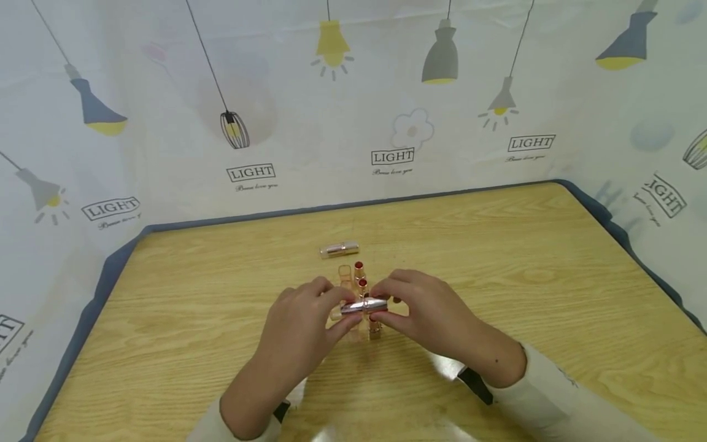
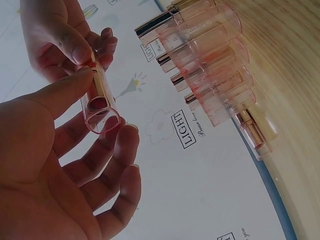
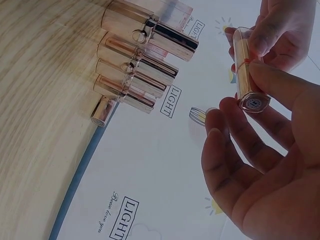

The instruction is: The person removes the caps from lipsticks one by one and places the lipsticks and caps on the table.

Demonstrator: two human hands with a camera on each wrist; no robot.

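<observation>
Both hands hold one lipstick [image 1: 364, 305] level between them, above the table. My left hand [image 1: 301, 325] pinches its clear cap end [image 2: 102, 120] between thumb and fingers. At the other end my right hand [image 1: 431, 313] pinches the shiny gold base, whose round label [image 3: 254, 104] shows in the right wrist view. The cap appears to be over the bullet. Below and behind the hands, several lipsticks [image 3: 160, 82] with gold bases stand in a row, some showing red tips [image 1: 359, 266]. Alongside them stands a row of clear caps [image 2: 220, 85]. The hands partly hide both rows.
Another capped lipstick [image 1: 339, 249] lies on its side farther back on the wooden table [image 1: 221, 270]. A white cloth printed with lamps [image 1: 331, 123] hangs behind and beside the table. A dark blue edge [image 1: 259, 215] runs along the tabletop.
</observation>
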